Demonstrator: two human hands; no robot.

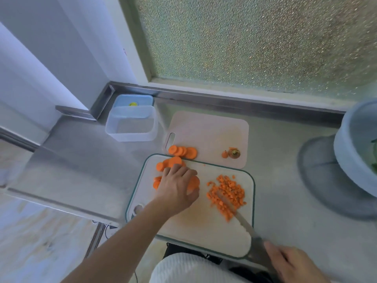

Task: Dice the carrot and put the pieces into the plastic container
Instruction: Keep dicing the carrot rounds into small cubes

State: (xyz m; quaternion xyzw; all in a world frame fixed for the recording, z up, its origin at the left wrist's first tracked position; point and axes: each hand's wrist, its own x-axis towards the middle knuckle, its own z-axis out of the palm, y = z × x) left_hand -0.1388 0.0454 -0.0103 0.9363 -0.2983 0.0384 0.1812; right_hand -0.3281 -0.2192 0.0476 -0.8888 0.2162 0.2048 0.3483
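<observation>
Reaching over the round carrot slices (170,163) on the green-rimmed cutting board (204,225), the left hand (177,186) lies across them with its fingers (173,170) bent down onto the stack, gathering or steadying them; how firmly they grip I cannot tell, since the hand hides the slices beneath it. The right hand (293,264) holds the knife (240,218) by its handle, fingers wrapped round it, the blade lying flat-angled against the heap of diced carrot (226,193) on the right part of the board.

More slices (182,151) sit on the pink board (216,131) behind, with the carrot top (234,153) near its right edge. The plastic container (131,127) stands well apart, at the back left of the desk (285,180), seemingly without carrot in it yet, its blue lid (133,100) behind it.

Judging from this, dicing is partly done and nothing has been transferred. The main risks: slices slipping from under the left hand as they are lined up, so the blade meets fingertips that are not tucked back; dice rolling off the right edge of the board if the knife pushes the heap further; and spills on the long carry to the container.
</observation>
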